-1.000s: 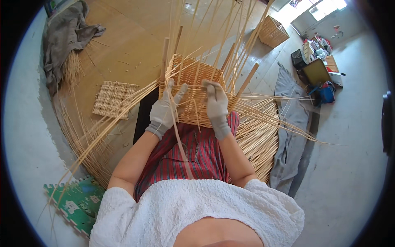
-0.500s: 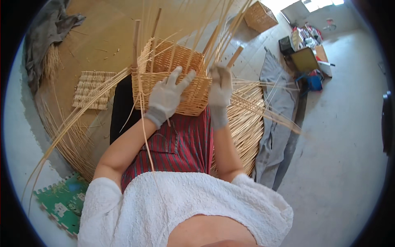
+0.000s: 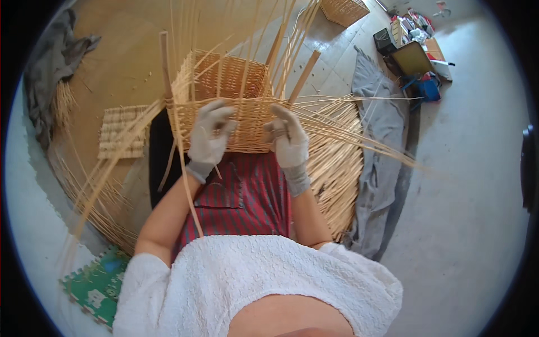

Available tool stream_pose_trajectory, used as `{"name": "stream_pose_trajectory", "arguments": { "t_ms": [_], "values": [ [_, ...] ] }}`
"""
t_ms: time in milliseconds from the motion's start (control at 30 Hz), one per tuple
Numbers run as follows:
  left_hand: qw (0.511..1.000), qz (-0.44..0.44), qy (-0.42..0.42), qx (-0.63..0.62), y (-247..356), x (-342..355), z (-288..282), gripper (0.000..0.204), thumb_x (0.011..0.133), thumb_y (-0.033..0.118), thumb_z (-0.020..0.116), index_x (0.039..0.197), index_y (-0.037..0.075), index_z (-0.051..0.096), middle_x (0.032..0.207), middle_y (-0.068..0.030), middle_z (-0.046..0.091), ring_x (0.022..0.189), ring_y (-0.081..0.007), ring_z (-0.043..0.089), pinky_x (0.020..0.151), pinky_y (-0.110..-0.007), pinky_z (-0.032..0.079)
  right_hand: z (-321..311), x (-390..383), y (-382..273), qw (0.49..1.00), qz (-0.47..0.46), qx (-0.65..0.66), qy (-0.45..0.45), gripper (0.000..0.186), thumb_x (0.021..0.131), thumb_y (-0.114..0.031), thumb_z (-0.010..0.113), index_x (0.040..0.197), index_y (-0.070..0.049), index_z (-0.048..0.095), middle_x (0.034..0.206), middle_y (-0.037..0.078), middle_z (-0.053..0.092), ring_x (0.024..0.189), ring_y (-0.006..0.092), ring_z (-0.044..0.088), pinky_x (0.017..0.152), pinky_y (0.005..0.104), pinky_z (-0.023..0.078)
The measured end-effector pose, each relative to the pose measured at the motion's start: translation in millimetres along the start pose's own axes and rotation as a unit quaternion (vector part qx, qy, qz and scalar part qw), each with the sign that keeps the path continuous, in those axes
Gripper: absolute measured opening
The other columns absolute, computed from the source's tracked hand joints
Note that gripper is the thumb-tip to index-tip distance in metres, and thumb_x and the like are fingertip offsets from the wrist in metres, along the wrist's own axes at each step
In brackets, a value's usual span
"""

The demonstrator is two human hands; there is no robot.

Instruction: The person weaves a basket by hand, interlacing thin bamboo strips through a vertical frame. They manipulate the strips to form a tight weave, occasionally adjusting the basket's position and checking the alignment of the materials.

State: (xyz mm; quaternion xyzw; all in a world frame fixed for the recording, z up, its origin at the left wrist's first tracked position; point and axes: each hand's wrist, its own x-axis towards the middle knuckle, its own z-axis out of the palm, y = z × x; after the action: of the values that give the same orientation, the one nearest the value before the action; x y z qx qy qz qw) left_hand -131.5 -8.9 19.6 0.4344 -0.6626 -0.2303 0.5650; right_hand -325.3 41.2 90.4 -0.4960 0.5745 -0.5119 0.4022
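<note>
A half-woven wicker basket (image 3: 252, 126) rests at my lap, its stakes and long loose strands standing up from the rim. In front of its near wall is my left hand (image 3: 208, 137), in a pale grey glove, fingers bent and thumb apart, with nothing seen in it. My right hand (image 3: 292, 140), gloved alike, is by the right end of that wall; its fingers are half curled and apart, slightly blurred, and fingertip contact is unclear. A thick wooden stick (image 3: 165, 64) rises at the left corner, another stick (image 3: 305, 76) at the right. Weaving strands (image 3: 359, 140) trail off rightward.
A woven panel (image 3: 120, 132) lies left on the floor, near loose wicker (image 3: 90, 188) and a green foam mat (image 3: 98, 286). To the right are a wicker pile (image 3: 334, 174) and grey cloth (image 3: 376, 185). Another basket (image 3: 345, 12) and a cluttered box (image 3: 412, 59) stand farther off.
Both hands have come down from the basket's rim to its near wall, fingers more bent. The basket has shifted slightly left, and the bundle of strands on the left has swung.
</note>
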Motion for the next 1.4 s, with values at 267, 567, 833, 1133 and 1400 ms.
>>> {"name": "stream_pose_trajectory", "arguments": {
  "t_ms": [267, 567, 833, 1133, 1400],
  "values": [
    [0.986, -0.075, 0.116, 0.096, -49, -9, -89, 0.032, 0.093, 0.018, 0.078, 0.120, 0.003, 0.071, 0.108, -0.0105, 0.075, 0.090, -0.0223, 0.070, 0.083, -0.035, 0.058, 145, -18, -7, 0.937, -0.234, -0.170, -0.196, 0.021, 0.096, -0.021, 0.068, 0.115, -0.014, 0.073, 0.102, 0.011, 0.075, 0.088, 0.0308, 0.073, 0.075, 0.0411, 0.058],
    [0.945, -0.177, -0.204, -0.186, -76, 67, -137, 0.060, 0.087, 0.004, 0.077, 0.142, 0.010, 0.054, 0.128, -0.0082, 0.053, 0.118, -0.0247, 0.057, 0.109, -0.038, 0.048, 121, -29, -14, 0.900, -0.292, -0.269, -0.182, 0.024, 0.092, -0.016, 0.067, 0.114, -0.015, 0.075, 0.100, 0.008, 0.075, 0.090, 0.0281, 0.073, 0.078, 0.0377, 0.059],
    [0.977, -0.108, -0.111, -0.144, -75, 54, -92, 0.044, 0.089, 0.000, 0.072, 0.130, 0.011, 0.059, 0.135, -0.0106, 0.049, 0.127, -0.0243, 0.049, 0.113, -0.039, 0.043, 114, 76, 2, 0.964, -0.241, 0.071, 0.083, 0.028, 0.100, -0.009, 0.064, 0.126, 0.001, 0.069, 0.113, 0.014, 0.074, 0.102, 0.0202, 0.072, 0.082, 0.0299, 0.058],
    [0.932, -0.227, 0.104, -0.263, -58, 38, -53, 0.040, 0.096, -0.005, 0.064, 0.132, 0.005, 0.052, 0.128, -0.0053, 0.059, 0.110, -0.0123, 0.059, 0.093, -0.028, 0.052, 84, 83, 42, 0.926, -0.205, 0.317, -0.020, 0.052, 0.105, -0.021, 0.059, 0.152, -0.013, 0.039, 0.107, 0.012, 0.072, 0.096, 0.0225, 0.072, 0.070, 0.0333, 0.057],
    [0.972, 0.139, -0.047, 0.186, -26, 4, -43, 0.067, 0.087, 0.008, 0.075, 0.149, 0.018, 0.050, 0.133, -0.0175, 0.059, 0.117, -0.0324, 0.063, 0.092, -0.041, 0.055, 30, 45, 49, 0.981, -0.020, 0.163, 0.100, 0.012, 0.103, -0.008, 0.062, 0.113, -0.005, 0.068, 0.104, 0.006, 0.071, 0.093, 0.0158, 0.071, 0.069, 0.0270, 0.056]
  ]
}}
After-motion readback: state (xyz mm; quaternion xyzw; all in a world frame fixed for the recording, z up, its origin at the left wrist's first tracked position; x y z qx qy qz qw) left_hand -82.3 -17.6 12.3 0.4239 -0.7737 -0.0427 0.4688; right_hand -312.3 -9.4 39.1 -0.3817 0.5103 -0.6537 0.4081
